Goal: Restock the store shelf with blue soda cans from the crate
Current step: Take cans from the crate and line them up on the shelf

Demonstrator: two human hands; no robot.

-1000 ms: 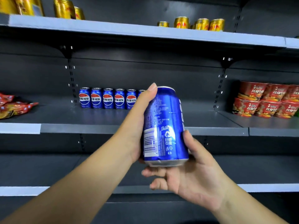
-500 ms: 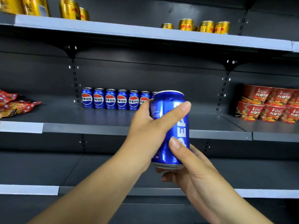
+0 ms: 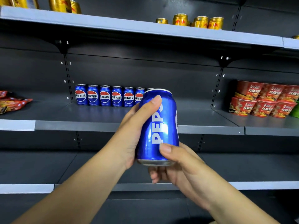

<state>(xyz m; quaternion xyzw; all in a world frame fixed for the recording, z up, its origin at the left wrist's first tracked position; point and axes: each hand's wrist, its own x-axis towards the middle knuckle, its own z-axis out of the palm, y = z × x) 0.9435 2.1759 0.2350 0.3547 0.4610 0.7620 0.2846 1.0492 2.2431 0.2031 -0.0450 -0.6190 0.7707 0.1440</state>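
Left hand (image 3: 134,126) wrapped round upright blue can (image 3: 159,126), right hand (image 3: 176,160) gripping its base, can held before middle shelf edge (image 3: 74,126), can row (image 3: 110,96) at 11 o'clock, bare shelf at 2 o'clock, noodle cups (image 3: 265,99) beyond at 3 o'clock.

One blue soda can (image 3: 159,126) is held; a row of blue cans (image 3: 110,96) shows at least six. Six gold cans (image 3: 189,21) are plainly visible above.

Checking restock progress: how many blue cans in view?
8: one held in both hands, six in a row on the middle shelf, a seventh's top peeking behind the held one. More may be hidden.
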